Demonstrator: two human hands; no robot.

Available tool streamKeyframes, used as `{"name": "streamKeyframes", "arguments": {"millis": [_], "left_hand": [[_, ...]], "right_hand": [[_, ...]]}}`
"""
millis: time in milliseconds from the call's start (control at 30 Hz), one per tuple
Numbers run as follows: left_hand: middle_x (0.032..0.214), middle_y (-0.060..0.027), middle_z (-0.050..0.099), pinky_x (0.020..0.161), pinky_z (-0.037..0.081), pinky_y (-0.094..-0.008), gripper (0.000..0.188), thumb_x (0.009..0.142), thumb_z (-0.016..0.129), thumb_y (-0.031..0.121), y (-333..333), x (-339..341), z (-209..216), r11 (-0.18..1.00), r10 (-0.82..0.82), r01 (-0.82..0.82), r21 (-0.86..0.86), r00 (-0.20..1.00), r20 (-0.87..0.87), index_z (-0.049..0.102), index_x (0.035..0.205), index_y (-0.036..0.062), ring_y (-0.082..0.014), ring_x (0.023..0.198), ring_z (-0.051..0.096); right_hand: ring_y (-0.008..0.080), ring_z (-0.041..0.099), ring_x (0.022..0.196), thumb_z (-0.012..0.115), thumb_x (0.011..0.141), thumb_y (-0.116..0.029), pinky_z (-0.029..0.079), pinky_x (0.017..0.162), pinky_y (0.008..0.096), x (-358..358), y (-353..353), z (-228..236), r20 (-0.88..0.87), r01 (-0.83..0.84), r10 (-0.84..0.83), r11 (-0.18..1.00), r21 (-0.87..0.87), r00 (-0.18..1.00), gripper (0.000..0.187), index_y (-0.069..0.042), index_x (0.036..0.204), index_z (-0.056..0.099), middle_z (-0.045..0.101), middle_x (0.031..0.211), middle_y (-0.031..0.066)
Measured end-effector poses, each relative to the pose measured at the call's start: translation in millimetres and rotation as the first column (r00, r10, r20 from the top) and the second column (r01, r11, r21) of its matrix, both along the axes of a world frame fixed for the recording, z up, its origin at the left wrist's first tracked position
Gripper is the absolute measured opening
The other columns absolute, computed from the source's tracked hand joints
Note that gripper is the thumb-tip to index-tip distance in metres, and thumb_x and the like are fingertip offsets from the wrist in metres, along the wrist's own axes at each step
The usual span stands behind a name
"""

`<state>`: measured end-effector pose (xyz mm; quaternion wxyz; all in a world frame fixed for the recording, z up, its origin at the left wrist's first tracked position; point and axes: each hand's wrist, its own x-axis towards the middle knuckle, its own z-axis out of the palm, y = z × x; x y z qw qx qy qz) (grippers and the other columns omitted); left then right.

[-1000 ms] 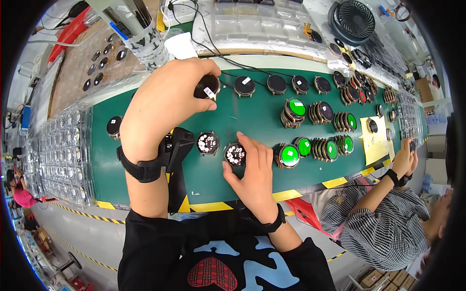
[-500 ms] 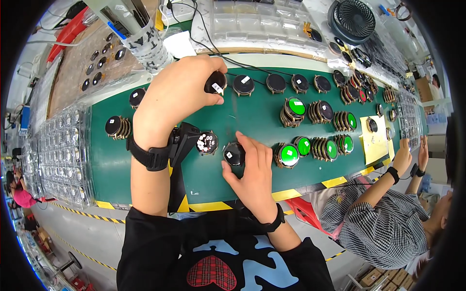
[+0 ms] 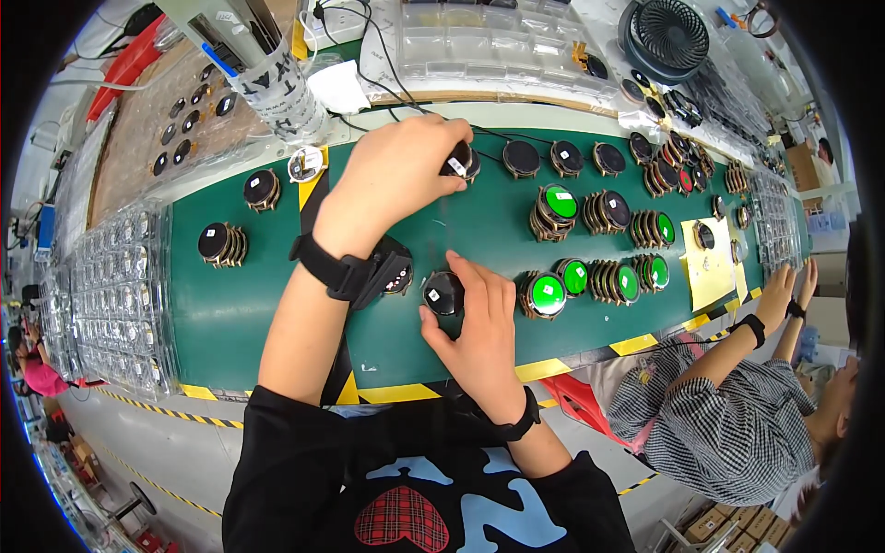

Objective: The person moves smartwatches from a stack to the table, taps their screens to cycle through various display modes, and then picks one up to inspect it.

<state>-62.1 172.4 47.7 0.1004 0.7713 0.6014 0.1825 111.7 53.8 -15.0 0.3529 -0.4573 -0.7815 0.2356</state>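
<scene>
Green matting [image 3: 249,318], edged with yellow-and-black tape [image 3: 401,394], carries leaning watch stacks [image 3: 613,283] on its right part, apparently piled to save room while leaving the top faces easy to check. Toward the far edge, the left hand [image 3: 406,168] pinches a labelled watch [image 3: 455,162] between thumb and fingers, seemingly by its rim, as suits a smooth face. Nearer the body, the right hand [image 3: 487,321] curves around a dark watch [image 3: 443,294] lying face up, its thumb spread from the fingers, perhaps to steady it; whether it actually grips cannot be told. Black wrist gear [image 3: 371,284] mostly hides a lit watch [image 3: 399,274]. The pinched piece overlaps a neighbouring case [image 3: 475,168], so contact between them is unclear, and the left hand's far fingertips are hard to make out.
</scene>
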Motion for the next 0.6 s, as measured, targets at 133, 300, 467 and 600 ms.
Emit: {"name": "streamKeyframes", "arguments": {"millis": [133,300,467,600], "left_hand": [[0.098,-0.0096,0.073,0.077,0.056,-0.0427,0.032,0.075,0.080,0.015,5.5,7.5,-4.5,1.000,0.010,-0.010,-0.014,0.998,-0.063,0.067,0.104,0.0088,-0.0329,0.091,0.070],[0.094,-0.0101,0.070,0.075,0.055,-0.0428,0.033,0.071,0.081,0.013,-3.6,8.7,11.5,0.988,-0.092,0.080,-0.132,0.992,-0.082,0.067,0.101,0.0098,-0.0320,0.090,0.070],[0.095,-0.0095,0.066,0.075,0.055,-0.0415,0.033,0.071,0.082,0.014,-16.5,6.3,10.1,0.982,-0.162,0.149,-0.117,0.980,-0.112,0.067,0.100,0.0098,-0.0315,0.091,0.069],[0.098,-0.0074,0.063,0.076,0.055,-0.0392,0.033,0.073,0.083,0.015,-8.6,2.3,13.5,0.973,-0.123,0.132,-0.187,0.990,0.063,0.068,0.102,0.0104,-0.0298,0.092,0.069]], "right_hand": [[0.0358,0.051,0.116,0.081,0.075,-0.008,0.044,0.100,0.0447,-1.1,-0.4,0.3,0.003,0.001,-0.001,1.000,0.004,1.000,0.071,-0.002,0.140,0.051,0.058,0.129,0.0160],[0.0360,0.051,0.115,0.081,0.075,-0.008,0.044,0.100,0.0447,0.3,0.1,-1.0,0.007,0.004,-0.004,1.000,0.000,1.000,0.072,-0.002,0.139,0.050,0.058,0.129,0.0161],[0.0361,0.051,0.115,0.081,0.075,-0.008,0.044,0.100,0.0447,0.6,0.4,-2.1,0.002,0.005,-0.005,1.000,0.011,1.000,0.072,-0.002,0.139,0.051,0.058,0.130,0.0162],[0.0361,0.051,0.115,0.081,0.074,-0.008,0.044,0.099,0.0448,1.7,0.7,-2.5,-0.007,0.010,-0.010,1.000,0.014,1.000,0.072,-0.002,0.140,0.051,0.058,0.129,0.0162]]}}
